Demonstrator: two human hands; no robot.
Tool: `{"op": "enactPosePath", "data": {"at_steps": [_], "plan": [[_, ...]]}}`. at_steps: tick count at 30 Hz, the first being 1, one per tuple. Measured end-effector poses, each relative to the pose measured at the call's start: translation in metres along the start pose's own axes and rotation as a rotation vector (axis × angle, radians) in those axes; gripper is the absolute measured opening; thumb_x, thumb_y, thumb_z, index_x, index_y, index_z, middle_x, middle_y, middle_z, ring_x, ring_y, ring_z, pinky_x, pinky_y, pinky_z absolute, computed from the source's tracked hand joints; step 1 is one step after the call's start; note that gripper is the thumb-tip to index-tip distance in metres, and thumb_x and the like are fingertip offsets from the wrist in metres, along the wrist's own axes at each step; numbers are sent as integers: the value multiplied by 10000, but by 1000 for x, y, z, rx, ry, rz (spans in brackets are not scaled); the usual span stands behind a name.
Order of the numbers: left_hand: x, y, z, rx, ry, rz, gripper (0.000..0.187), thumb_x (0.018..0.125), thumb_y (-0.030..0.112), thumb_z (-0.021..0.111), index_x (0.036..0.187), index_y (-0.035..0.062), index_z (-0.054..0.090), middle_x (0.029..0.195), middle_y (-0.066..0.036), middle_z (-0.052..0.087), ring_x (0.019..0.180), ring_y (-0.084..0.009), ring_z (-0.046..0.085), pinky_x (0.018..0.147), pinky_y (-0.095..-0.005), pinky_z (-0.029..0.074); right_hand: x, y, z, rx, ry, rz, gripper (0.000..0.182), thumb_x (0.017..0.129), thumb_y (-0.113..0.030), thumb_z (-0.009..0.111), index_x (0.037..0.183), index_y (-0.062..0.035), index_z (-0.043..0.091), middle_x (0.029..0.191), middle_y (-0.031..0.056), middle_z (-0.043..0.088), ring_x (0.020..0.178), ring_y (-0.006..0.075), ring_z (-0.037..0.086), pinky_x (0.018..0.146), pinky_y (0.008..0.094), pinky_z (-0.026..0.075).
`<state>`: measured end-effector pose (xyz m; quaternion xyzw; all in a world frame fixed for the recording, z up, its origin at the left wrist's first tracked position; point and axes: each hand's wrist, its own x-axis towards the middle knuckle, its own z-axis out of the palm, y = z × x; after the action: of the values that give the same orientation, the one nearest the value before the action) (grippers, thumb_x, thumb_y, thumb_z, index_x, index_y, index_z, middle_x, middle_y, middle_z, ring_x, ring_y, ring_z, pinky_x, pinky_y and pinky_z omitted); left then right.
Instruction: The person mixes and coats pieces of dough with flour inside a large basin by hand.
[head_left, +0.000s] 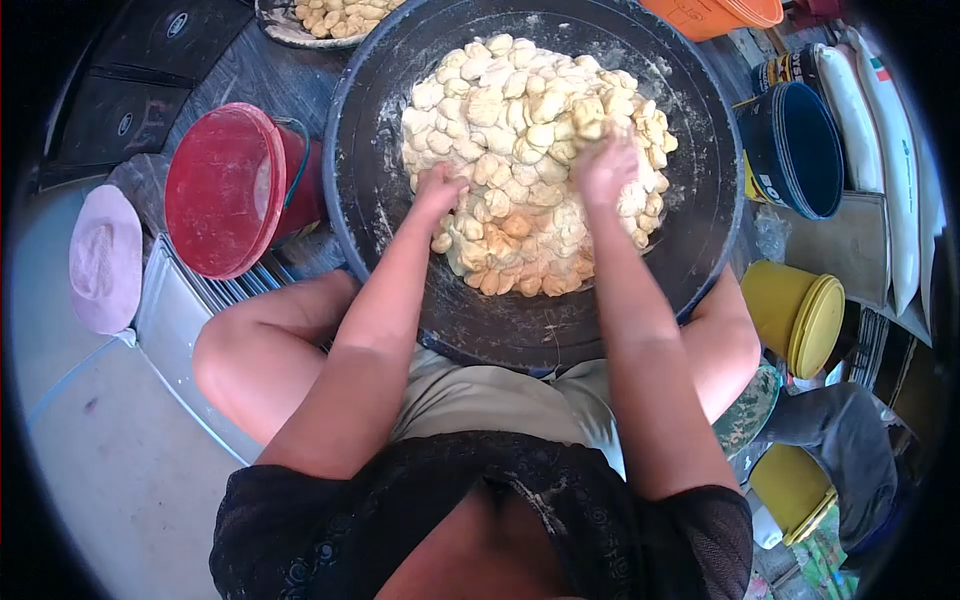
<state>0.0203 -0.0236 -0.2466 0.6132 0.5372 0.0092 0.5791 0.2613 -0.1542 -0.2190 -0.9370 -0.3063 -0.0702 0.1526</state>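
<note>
Inside the black tub (505,338), the floury, dough-like lumps (520,140) look soft, best scooped from beneath; my left hand (440,190) curls among them, my right hand (606,170) is blurred, either's grip unclear.

The lumps (530,110) are mostly cream-yellow, their tub (480,328) black, one bucket (218,195) red, the hat (106,258) pale pink.

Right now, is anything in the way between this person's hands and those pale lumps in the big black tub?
Nothing visible is in the way. The left hand and the blurred right hand are both at the pale lumps, inside the black tub; the red bucket stands outside it.
</note>
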Motion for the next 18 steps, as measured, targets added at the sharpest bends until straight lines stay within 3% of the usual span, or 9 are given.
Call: {"op": "enactPosePath", "data": {"at_steps": [1, 2, 4, 6, 9, 11, 14, 17, 18], "plan": [[12, -18, 8, 115, 121, 15, 644, 842, 299, 624, 1383, 50, 380, 1233, -159, 541, 1141, -294, 529, 954, -382, 426, -25, -10, 0, 125, -199, -237, 555, 877, -309, 564, 1377, -142, 392, 1430, 227, 318, 1314, 390, 315, 1057, 600, 216], [19, -40, 19, -64, 105, -94, 671, 849, 333, 617, 1396, 40, 360, 1267, -171, 524, 1165, -309, 514, 974, -380, 412, -65, -24, 13, 115, -107, -355, 618, 857, -353, 559, 1406, -143, 369, 1491, 233, 219, 1375, 418, 223, 1075, 648, 137], [27, -86, 41, -422, 70, -314, 732, 863, 400, 603, 1421, 20, 322, 1337, -193, 488, 1212, -339, 485, 1014, -375, 384, -135, -58, 10, 74, -515, -285, 680, 834, -435, 565, 1416, -148, 360, 1542, 206, 99, 1395, 446, 155, 1054, 701, 107], [33, -125, 56, -236, -6, -267, 689, 885, 369, 595, 1405, -5, 341, 1331, -208, 493, 1180, -318, 514, 970, -373, 425, -199, -67, 4, 124, -645, -395, 634, 816, -366, 586, 1377, -134, 402, 1499, 167, 249, 1368, 400, 247, 1022, 676, 224], [15, -113, 36, 116, -255, -262, 627, 882, 336, 611, 1363, 0, 389, 1236, -199, 549, 1086, -308, 571, 879, -426, 486, -175, -28, -24, 150, -1087, -870, 542, 784, -270, 600, 1292, -123, 479, 1360, 109, 431, 1294, 313, 371, 934, 598, 357], [-16, -48, 12, 184, -473, -406, 613, 866, 348, 630, 1337, 20, 416, 1162, -174, 577, 1037, -290, 582, 826, -462, 504, -156, 8, -20, 166, -969, -674, 465, 756, -208, 616, 1210, -153, 534, 1221, 55, 515, 1216, 242, 438, 867, 519, 401], [-20, -39, 4, 368, -477, -327, 553, 767, 315, 718, 1211, 54, 517, 954, -107, 589, 789, -216, 580, 611, -395, 510, -150, 10, -29, -24, -460, -471, 478, 716, -216, 671, 1175, -153, 555, 1113, 93, 522, 1029, 288, 520, 896, 504, 387], [-15, -52, 3, 328, -504, -243, 504, 700, 285, 761, 1097, 44, 565, 890, -90, 597, 700, -208, 570, 541, -331, 475, -146, -34, -47, 273, -889, -595, 483, 686, -208, 705, 1148, -175, 567, 1131, 93, 506, 1010, 299, 511, 937, 473, 361], [-1, -71, 5, 330, -533, -206, 513, 702, 307, 759, 1090, 26, 574, 874, -96, 601, 679, -216, 574, 541, -333, 481, -161, -45, -46, 244, -791, -614, 502, 681, -209, 715, 1158, -173, 560, 1115, 96, 514, 1005, 300, 514, 932, 463, 375]]}}
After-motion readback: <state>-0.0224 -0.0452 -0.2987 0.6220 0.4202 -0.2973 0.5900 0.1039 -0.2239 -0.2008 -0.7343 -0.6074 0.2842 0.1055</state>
